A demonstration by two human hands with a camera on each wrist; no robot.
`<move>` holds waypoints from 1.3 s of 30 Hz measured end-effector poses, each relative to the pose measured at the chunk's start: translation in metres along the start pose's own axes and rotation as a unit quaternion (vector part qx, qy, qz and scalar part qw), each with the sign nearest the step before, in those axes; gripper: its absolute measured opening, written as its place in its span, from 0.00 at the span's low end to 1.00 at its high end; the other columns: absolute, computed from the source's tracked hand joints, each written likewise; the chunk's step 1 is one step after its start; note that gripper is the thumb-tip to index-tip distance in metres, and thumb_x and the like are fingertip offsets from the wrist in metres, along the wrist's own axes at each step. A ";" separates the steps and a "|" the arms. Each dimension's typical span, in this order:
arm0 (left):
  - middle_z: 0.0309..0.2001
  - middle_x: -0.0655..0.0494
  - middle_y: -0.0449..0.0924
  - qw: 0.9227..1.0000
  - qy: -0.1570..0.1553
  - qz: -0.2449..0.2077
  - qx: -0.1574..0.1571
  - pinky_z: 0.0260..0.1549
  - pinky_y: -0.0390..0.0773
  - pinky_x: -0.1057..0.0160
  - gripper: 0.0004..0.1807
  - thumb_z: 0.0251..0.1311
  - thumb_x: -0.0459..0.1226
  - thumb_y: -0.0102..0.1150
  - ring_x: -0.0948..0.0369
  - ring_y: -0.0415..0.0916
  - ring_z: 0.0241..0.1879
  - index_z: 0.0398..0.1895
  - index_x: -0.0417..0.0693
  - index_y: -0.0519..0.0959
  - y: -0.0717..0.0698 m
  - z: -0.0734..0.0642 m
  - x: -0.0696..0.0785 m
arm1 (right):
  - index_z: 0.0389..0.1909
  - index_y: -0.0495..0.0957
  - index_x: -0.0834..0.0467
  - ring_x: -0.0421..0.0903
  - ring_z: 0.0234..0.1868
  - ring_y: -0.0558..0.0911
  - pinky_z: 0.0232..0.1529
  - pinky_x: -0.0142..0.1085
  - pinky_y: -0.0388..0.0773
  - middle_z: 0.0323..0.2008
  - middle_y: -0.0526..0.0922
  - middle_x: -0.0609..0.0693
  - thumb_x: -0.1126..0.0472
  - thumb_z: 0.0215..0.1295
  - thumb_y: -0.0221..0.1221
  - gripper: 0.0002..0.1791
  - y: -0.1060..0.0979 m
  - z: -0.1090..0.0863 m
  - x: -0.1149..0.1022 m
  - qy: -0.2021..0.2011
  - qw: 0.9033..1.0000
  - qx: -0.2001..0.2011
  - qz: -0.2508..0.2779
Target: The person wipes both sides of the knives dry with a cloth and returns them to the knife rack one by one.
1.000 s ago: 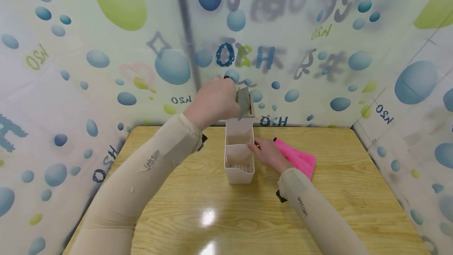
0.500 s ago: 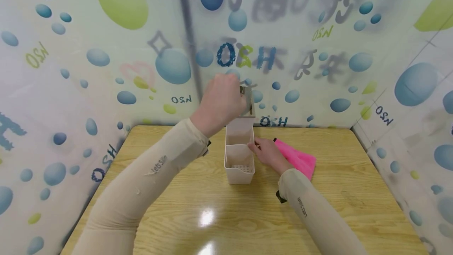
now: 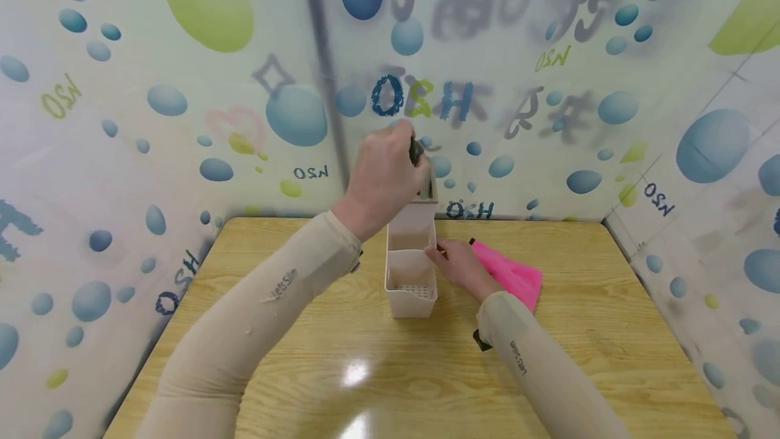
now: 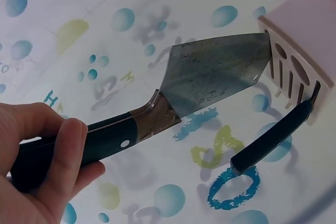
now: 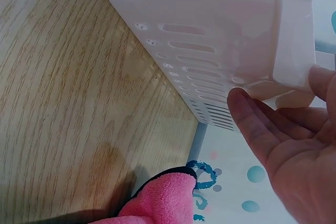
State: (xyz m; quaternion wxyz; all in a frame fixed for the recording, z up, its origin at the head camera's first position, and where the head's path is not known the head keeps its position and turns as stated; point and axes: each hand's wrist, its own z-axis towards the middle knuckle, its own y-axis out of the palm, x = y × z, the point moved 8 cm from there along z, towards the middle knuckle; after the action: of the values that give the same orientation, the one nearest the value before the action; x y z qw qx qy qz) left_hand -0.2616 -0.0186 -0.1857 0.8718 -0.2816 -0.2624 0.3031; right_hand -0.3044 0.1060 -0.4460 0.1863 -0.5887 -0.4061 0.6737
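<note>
My left hand (image 3: 384, 178) grips the dark handle of a cleaver (image 4: 218, 69) with a brown collar. The blade's end is right at a slot in the holder's slotted top, seen in the left wrist view. That pale pink plastic knife holder (image 3: 414, 305) stands upright on the table, with stepped open compartments in front. A second knife (image 4: 273, 137) sits in another slot, its black handle sticking out. My right hand (image 3: 463, 264) pinches the holder's right side wall between thumb and fingers. In the head view, my left hand hides most of the cleaver.
A folded pink cloth (image 3: 514, 276) lies on the wooden table (image 3: 329, 358), right of the holder and beside my right hand. A patterned wall covering (image 3: 524, 154) rises close behind the holder and along both sides.
My left hand has moved right and slightly up, and its wrist has turned. The cleaver's blade has swung from a slant beside the hand to the slotted top. My right hand keeps its place.
</note>
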 end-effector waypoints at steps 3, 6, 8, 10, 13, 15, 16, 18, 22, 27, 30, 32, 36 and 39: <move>0.18 0.57 0.59 1.000 0.001 -0.003 0.002 0.17 0.62 0.66 0.12 0.60 0.23 0.56 0.59 0.62 0.15 0.23 0.41 0.67 0.002 0.001 -0.002 | 0.59 0.79 0.62 0.58 0.55 0.83 0.57 0.52 0.81 0.55 0.85 0.61 0.52 0.82 0.51 0.20 0.000 0.000 -0.001 0.004 1.000 0.002 0.005; 0.19 0.54 0.63 1.000 -0.001 -0.007 -0.001 0.17 0.64 0.66 0.09 0.60 0.24 0.57 0.58 0.65 0.16 0.25 0.38 0.70 0.004 0.003 -0.004 | 0.59 0.79 0.62 0.58 0.55 0.84 0.56 0.52 0.81 0.54 0.85 0.61 0.52 0.82 0.51 0.20 -0.001 0.000 -0.001 0.004 1.000 0.003 0.005; 0.20 0.52 0.68 1.000 -0.007 -0.010 -0.005 0.17 0.67 0.66 0.07 0.61 0.25 0.59 0.58 0.68 0.17 0.28 0.36 0.72 0.006 0.005 -0.007 | 0.60 0.79 0.62 0.58 0.55 0.84 0.56 0.52 0.81 0.55 0.85 0.61 0.52 0.82 0.51 0.20 -0.001 0.000 -0.002 0.003 1.000 0.003 0.002; 0.22 0.48 0.74 1.000 -0.014 -0.017 -0.011 0.17 0.70 0.65 0.05 0.62 0.26 0.60 0.56 0.72 0.18 0.30 0.34 0.74 0.008 0.007 -0.010 | 0.60 0.79 0.62 0.58 0.55 0.84 0.56 0.52 0.81 0.54 0.85 0.62 0.52 0.82 0.51 0.20 -0.001 0.001 -0.001 0.001 1.000 0.002 0.001; 0.26 0.44 0.79 0.999 -0.024 -0.026 -0.018 0.18 0.76 0.65 0.05 0.63 0.26 0.62 0.55 0.77 0.20 0.35 0.32 0.75 0.011 0.010 -0.015 | 0.62 0.78 0.62 0.58 0.55 0.84 0.56 0.52 0.81 0.55 0.85 0.62 0.52 0.82 0.50 0.21 0.000 0.002 0.000 0.002 1.000 0.002 -0.001; 0.28 0.43 0.80 0.999 -0.029 -0.034 -0.022 0.18 0.77 0.64 0.06 0.64 0.27 0.62 0.54 0.78 0.21 0.37 0.31 0.75 0.013 0.012 -0.018 | 0.63 0.78 0.63 0.57 0.55 0.84 0.56 0.52 0.81 0.55 0.85 0.62 0.52 0.82 0.50 0.22 0.000 0.002 0.001 0.005 1.000 0.001 0.002; 0.29 0.42 0.81 0.999 -0.032 -0.037 -0.024 0.19 0.78 0.64 0.06 0.64 0.27 0.62 0.54 0.78 0.22 0.38 0.31 0.76 0.013 0.013 -0.019 | 0.64 0.77 0.63 0.57 0.55 0.84 0.56 0.52 0.81 0.55 0.85 0.62 0.52 0.82 0.50 0.22 0.001 0.002 0.001 0.006 1.000 0.001 0.001; 0.31 0.42 0.82 0.998 -0.038 -0.042 -0.028 0.20 0.80 0.64 0.07 0.65 0.28 0.63 0.54 0.79 0.23 0.39 0.31 0.76 0.016 0.016 -0.021 | 0.65 0.77 0.63 0.57 0.55 0.84 0.56 0.52 0.81 0.55 0.84 0.62 0.52 0.83 0.50 0.23 0.001 0.002 0.001 0.006 1.000 0.000 -0.002; 0.33 0.42 0.83 0.997 -0.052 -0.045 -0.038 0.23 0.83 0.63 0.08 0.65 0.29 0.63 0.53 0.82 0.26 0.41 0.32 0.76 0.020 0.021 -0.025 | 0.65 0.76 0.64 0.58 0.54 0.84 0.56 0.52 0.81 0.55 0.85 0.63 0.52 0.82 0.50 0.23 0.000 0.001 0.000 0.007 1.000 0.002 -0.004; 0.38 0.41 0.84 0.995 -0.074 -0.044 -0.049 0.29 0.86 0.62 0.12 0.66 0.31 0.64 0.51 0.86 0.32 0.48 0.33 0.75 0.026 0.027 -0.031 | 0.66 0.76 0.65 0.58 0.54 0.84 0.56 0.52 0.81 0.55 0.84 0.64 0.52 0.82 0.50 0.23 0.000 0.001 0.000 0.011 1.000 0.005 -0.006; 0.40 0.41 0.84 0.994 -0.087 -0.044 -0.055 0.30 0.86 0.62 0.13 0.67 0.33 0.65 0.51 0.87 0.34 0.49 0.34 0.75 0.030 0.029 -0.037 | 0.68 0.75 0.64 0.59 0.56 0.84 0.56 0.53 0.81 0.57 0.84 0.64 0.52 0.82 0.50 0.24 0.002 0.000 0.000 0.018 1.000 0.000 -0.006; 0.40 0.41 0.85 0.993 -0.094 -0.044 -0.055 0.30 0.86 0.61 0.14 0.67 0.33 0.65 0.50 0.87 0.35 0.48 0.33 0.76 0.032 0.030 -0.040 | 0.68 0.74 0.64 0.60 0.57 0.83 0.57 0.53 0.80 0.58 0.83 0.65 0.52 0.83 0.50 0.25 0.002 -0.001 -0.001 0.022 1.000 -0.002 -0.005; 0.43 0.39 0.85 0.992 -0.104 -0.049 -0.054 0.32 0.87 0.61 0.15 0.67 0.34 0.66 0.49 0.87 0.37 0.50 0.32 0.76 0.036 0.031 -0.046 | 0.69 0.73 0.64 0.60 0.59 0.82 0.59 0.54 0.79 0.60 0.82 0.65 0.52 0.82 0.50 0.25 0.001 -0.001 -0.002 0.025 1.000 0.002 0.000; 0.44 0.39 0.85 0.991 -0.110 -0.059 -0.050 0.33 0.87 0.61 0.16 0.68 0.35 0.66 0.50 0.88 0.37 0.50 0.33 0.77 0.038 0.033 -0.049 | 0.70 0.73 0.64 0.60 0.59 0.82 0.59 0.54 0.79 0.61 0.81 0.65 0.53 0.82 0.51 0.25 0.001 -0.001 -0.002 0.023 1.000 0.006 0.002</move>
State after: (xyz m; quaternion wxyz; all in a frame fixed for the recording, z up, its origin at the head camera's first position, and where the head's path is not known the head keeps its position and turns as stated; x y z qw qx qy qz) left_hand -0.3303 -0.0163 -0.2011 0.8387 -0.2738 -0.3881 0.2665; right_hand -0.3025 0.1041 -0.4455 0.1974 -0.6039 -0.3967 0.6626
